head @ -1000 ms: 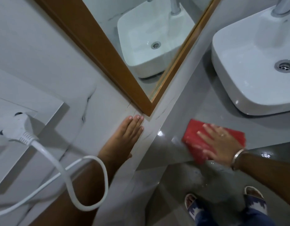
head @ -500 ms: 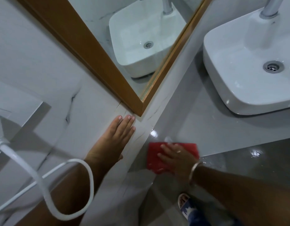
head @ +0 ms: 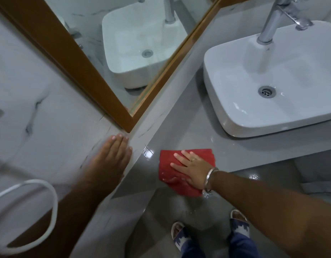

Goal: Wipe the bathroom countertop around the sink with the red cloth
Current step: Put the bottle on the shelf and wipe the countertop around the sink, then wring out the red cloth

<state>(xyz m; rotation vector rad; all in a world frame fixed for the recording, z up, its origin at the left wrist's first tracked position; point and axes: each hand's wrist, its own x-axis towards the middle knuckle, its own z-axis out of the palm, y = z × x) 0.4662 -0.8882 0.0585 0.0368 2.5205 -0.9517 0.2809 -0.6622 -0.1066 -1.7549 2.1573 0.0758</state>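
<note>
The red cloth (head: 167, 161) lies flat on the grey countertop (head: 181, 131), near its front edge and left of the white sink (head: 272, 81). My right hand (head: 192, 166) presses on the cloth with fingers spread; part of the cloth hangs past the counter's front edge. My left hand (head: 110, 157) rests flat, fingers together, on the white marble wall tile beside the counter's left end. It holds nothing.
A chrome tap (head: 272, 17) rises behind the sink. A wood-framed mirror (head: 123, 43) hangs on the wall at the left. A white cable (head: 49, 198) loops over my left forearm. My sandalled feet (head: 179, 233) stand on the grey floor below.
My right hand first slid the cloth left toward the wall corner, then back a little to the right. The view shifted; the wall plug has gone out of sight. My left hand stays on the wall.
</note>
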